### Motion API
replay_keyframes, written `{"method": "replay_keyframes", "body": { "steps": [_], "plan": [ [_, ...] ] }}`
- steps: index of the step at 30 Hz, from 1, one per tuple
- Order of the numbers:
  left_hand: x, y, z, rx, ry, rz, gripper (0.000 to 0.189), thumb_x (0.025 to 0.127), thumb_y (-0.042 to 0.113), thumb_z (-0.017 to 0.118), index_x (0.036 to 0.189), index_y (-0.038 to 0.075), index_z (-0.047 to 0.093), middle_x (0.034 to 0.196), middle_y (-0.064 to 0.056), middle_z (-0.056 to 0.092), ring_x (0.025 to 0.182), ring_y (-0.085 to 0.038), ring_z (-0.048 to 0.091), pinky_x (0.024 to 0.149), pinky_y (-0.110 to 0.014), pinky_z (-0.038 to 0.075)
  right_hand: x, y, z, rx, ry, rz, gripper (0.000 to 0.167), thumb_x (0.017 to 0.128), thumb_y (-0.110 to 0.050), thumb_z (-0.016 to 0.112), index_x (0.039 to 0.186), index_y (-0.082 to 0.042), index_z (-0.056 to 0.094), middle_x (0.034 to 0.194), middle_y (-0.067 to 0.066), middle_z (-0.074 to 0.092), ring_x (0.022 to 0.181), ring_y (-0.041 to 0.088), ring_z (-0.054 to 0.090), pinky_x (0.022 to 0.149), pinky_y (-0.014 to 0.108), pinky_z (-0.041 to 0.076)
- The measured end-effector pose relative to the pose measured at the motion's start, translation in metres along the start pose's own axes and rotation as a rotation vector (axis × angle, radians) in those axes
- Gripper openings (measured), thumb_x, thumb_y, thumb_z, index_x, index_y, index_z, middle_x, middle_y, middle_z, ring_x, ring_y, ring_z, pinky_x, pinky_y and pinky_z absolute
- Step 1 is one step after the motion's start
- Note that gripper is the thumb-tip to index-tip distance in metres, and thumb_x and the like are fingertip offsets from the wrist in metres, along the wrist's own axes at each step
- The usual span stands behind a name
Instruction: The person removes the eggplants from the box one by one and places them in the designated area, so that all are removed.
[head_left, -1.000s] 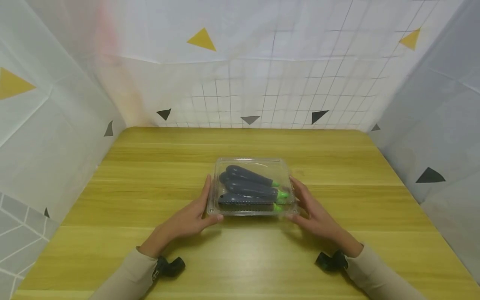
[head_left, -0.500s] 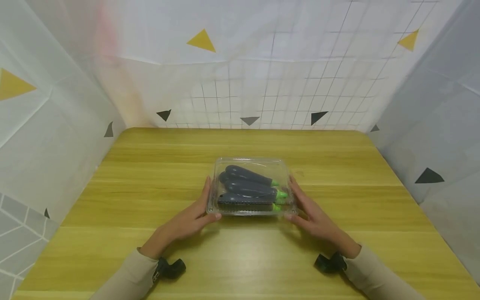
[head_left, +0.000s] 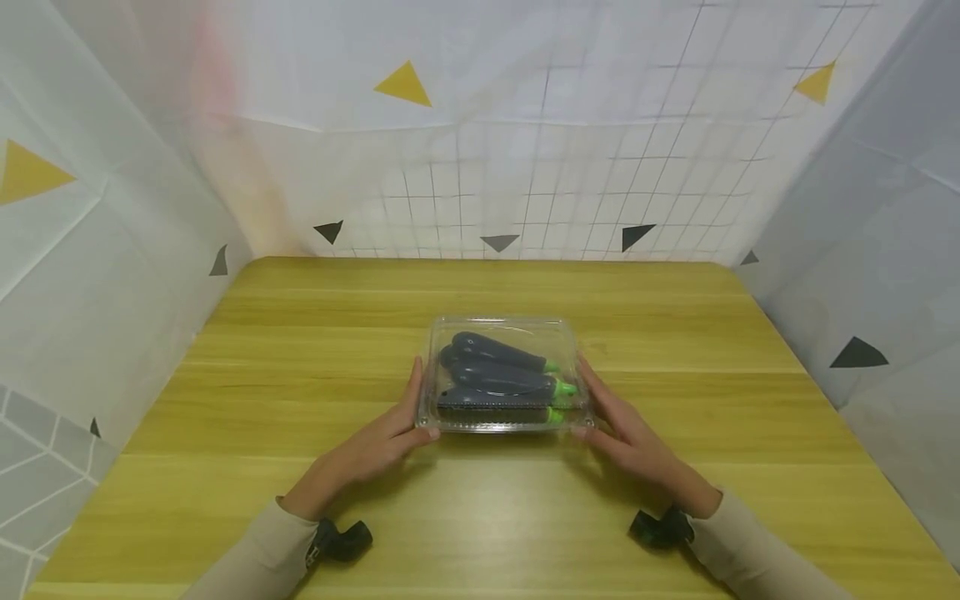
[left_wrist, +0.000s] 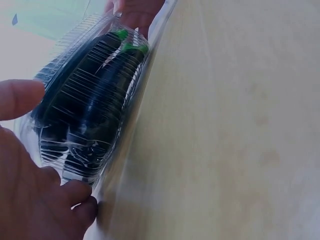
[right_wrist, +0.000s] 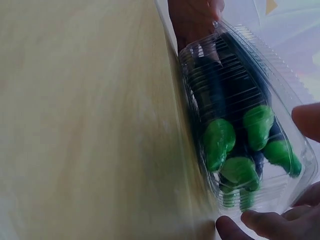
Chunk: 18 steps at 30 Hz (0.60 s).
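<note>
Through my remote feed, a wood-grain table (head_left: 495, 517) stood within pale sheets (head_left: 487, 167) printed with triangles, behind and on both sides. The clear container (head_left: 510, 427) was near the table's middle, its long axis running left to right; dark eggplants (head_left: 498, 379) inside pointed their green stem ends (right_wrist: 259, 127) rightward. I had the left hand (head_left: 378, 437) and right hand (head_left: 637, 437) gripping its opposite ends; I couldn't tell whether its base touched the wood.

Tons of room to pass behind the box (head_left: 495, 428), up to the back wall (head_left: 480, 171), but left hand (head_left: 378, 439) and right hand (head_left: 636, 439) kinda block its ends.
</note>
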<state>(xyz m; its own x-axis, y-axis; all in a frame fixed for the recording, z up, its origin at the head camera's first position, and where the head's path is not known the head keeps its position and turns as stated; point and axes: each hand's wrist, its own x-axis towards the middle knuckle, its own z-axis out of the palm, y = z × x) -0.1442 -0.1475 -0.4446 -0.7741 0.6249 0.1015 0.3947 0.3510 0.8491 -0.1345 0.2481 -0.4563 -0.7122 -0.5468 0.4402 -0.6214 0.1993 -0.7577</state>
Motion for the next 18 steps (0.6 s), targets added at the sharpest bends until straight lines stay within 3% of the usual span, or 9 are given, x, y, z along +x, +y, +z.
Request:
{"method": "replay_keyframes", "body": {
  "steps": [6,13,18],
  "plan": [
    [0.0003,-0.0006,0.0010,0.002,0.007,-0.019,0.097,0.108,0.026,0.055,0.161,0.011,-0.026,0.167,-0.019,-0.024,0.155,-0.032,-0.008,0.123,-0.052,0.001,-0.0010,-0.0021,0.0035,-0.066,0.045,0.041,0.087,0.094,0.013,0.063,0.164,0.003,0.013,0.169,0.023,0.014,0.152,0.025,0.026,0.121,0.028,0.021],
    [0.0004,0.0008,0.0055,-0.101,0.011,-0.022,0.095,0.108,0.022,0.052,0.160,0.014,-0.028,0.167,-0.017,-0.027,0.154,-0.032,-0.013,0.122,-0.052,-0.003,0.0005,-0.0075,0.0076,-0.072,0.082,0.027,0.082,0.094,0.014,0.061,0.163,0.005,0.018,0.167,0.027,0.020,0.150,0.032,0.028,0.120,0.024,0.022],
    [-0.0005,-0.0032,0.0059,-0.126,0.013,0.000,0.090,0.109,0.027,0.048,0.161,0.009,-0.024,0.167,-0.019,-0.026,0.154,-0.034,-0.015,0.121,-0.054,-0.005,0.0000,-0.0086,0.0093,-0.078,0.083,0.088,0.077,0.098,0.010,0.058,0.164,0.003,0.018,0.167,0.024,0.021,0.152,0.030,0.024,0.121,0.026,0.019]
  ]
}}
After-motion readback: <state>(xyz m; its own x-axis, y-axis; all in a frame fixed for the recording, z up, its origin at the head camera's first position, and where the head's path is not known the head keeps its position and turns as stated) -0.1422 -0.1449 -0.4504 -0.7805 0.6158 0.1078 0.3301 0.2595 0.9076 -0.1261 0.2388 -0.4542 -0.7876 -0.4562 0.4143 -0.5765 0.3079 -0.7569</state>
